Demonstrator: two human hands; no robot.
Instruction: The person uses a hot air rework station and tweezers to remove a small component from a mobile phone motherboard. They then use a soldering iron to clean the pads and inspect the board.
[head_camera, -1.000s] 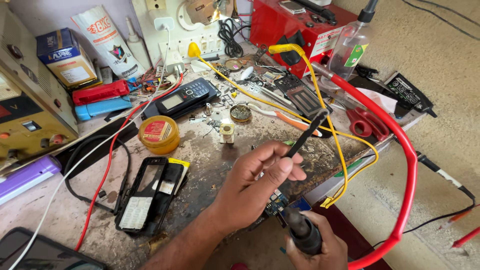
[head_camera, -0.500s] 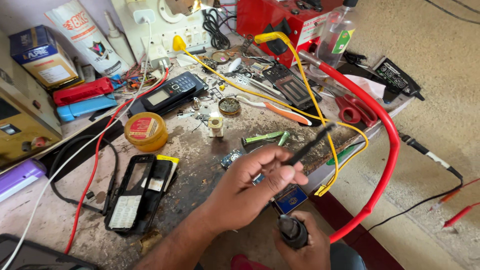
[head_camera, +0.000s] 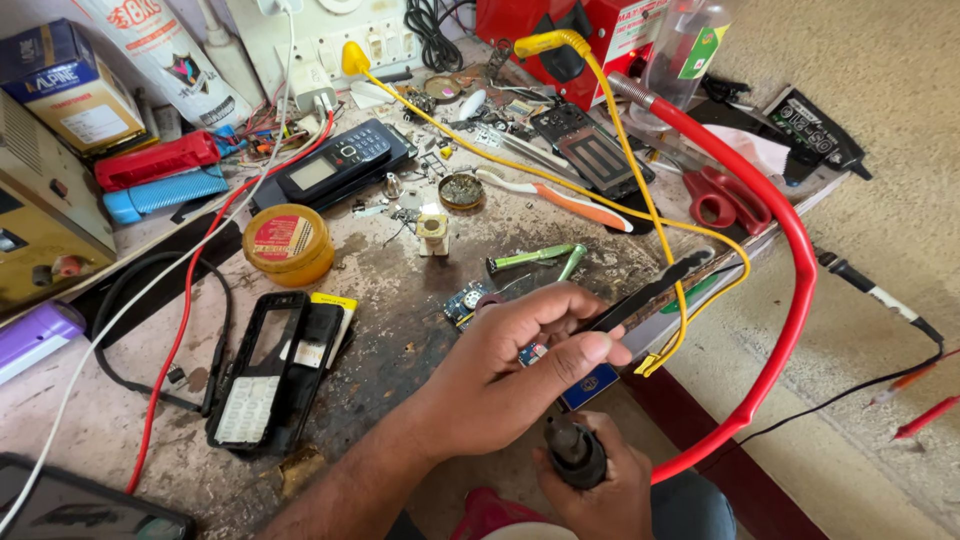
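Low in the frame's centre, the left hand pinches black tweezers between its fingers over a small circuit board, steadying it; the right hand grips a soldering iron handle below

Blue-and-yellow carton far left; round yellow tin (red label) mid-bench.

Stained, cluttered workbench beside a speckled beige floor in daylight.

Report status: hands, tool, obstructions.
Left hand pinching black tweezers. Right hand gripping dark tool handle. Small circuit board beneath; yellow wire crosses tweezers.
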